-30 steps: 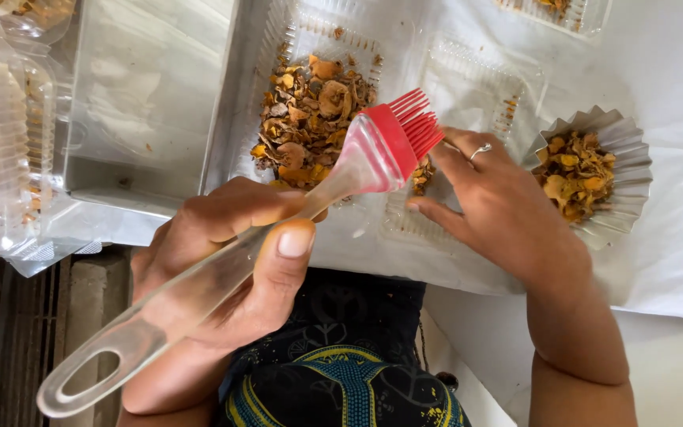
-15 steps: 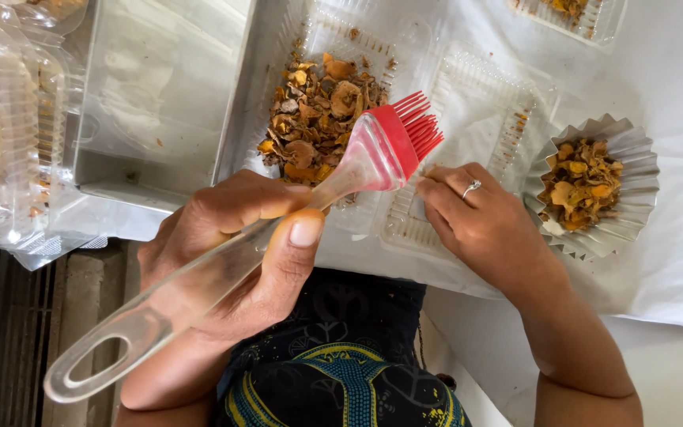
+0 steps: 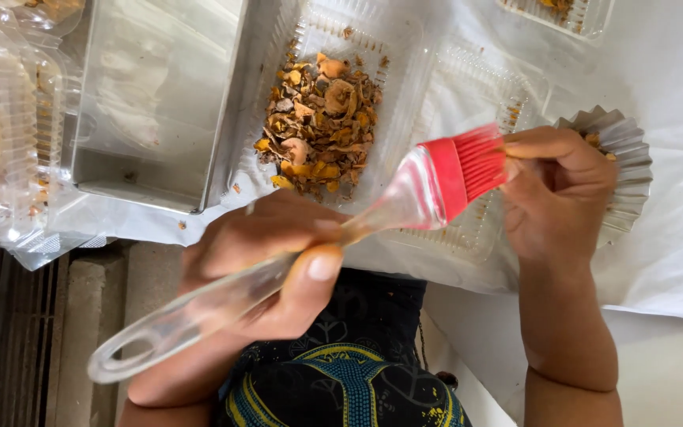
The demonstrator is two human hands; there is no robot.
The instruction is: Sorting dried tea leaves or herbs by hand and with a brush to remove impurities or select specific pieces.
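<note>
Gripping a pastry brush (image 3: pixel 302 261) by its clear handle, the left hand (image 3: pixel 270 265) has its fingers wrapped round it and the thumb pressed on top, red bristles pointing right. The right hand (image 3: pixel 555 202) has moved since a second ago: it lay flat beside the fluted foil cup (image 3: pixel 626 170) then, and now its fingertips are drawn together against the bristle tips, apparently pinching or picking at them, with the cup partly hidden behind it. That suggests the work has turned from the cup to cleaning the brush head. The brush hangs above an open clear plastic tray (image 3: pixel 405 47) holding a heap of dried orange-brown pieces (image 3: pixel 318 122). A metal pan (image 3: pixel 152 103) sits to the left on the white-covered tabletop (image 3: pixel 673 87).
</note>
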